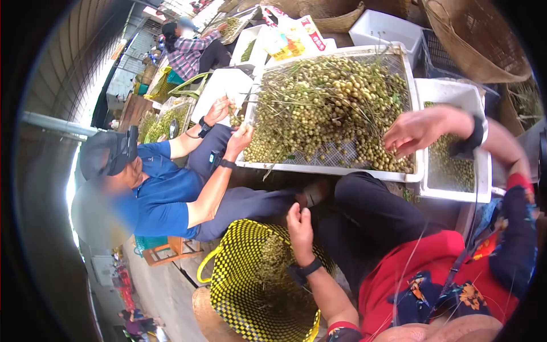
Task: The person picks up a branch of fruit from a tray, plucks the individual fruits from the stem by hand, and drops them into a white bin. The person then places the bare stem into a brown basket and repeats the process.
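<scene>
My right hand (413, 132) hangs over the right side of a white mesh tray (336, 169), its bent fingers loosely apart just above the fruit. Bunches of small round yellow-brown fruit (342, 85) on thin green stems are heaped in that tray. Over the rim of a yellow-and-black woven basket (239, 290) is my left hand (301, 231), thumb and fingers apart, with nothing visible in it. Stripped twigs (273, 259) lie inside the basket. Against the tray's right side stands a white bin (484, 176) with loose fruit (453, 165) in it.
A co-worker in a blue shirt (165, 194) sits at left, both hands holding a fruit twig (236, 118) by the tray's edge. Another person in a checked shirt (191, 54) works farther back. Wicker baskets (478, 34), a white crate (384, 28) and a printed bag (293, 37) stand behind.
</scene>
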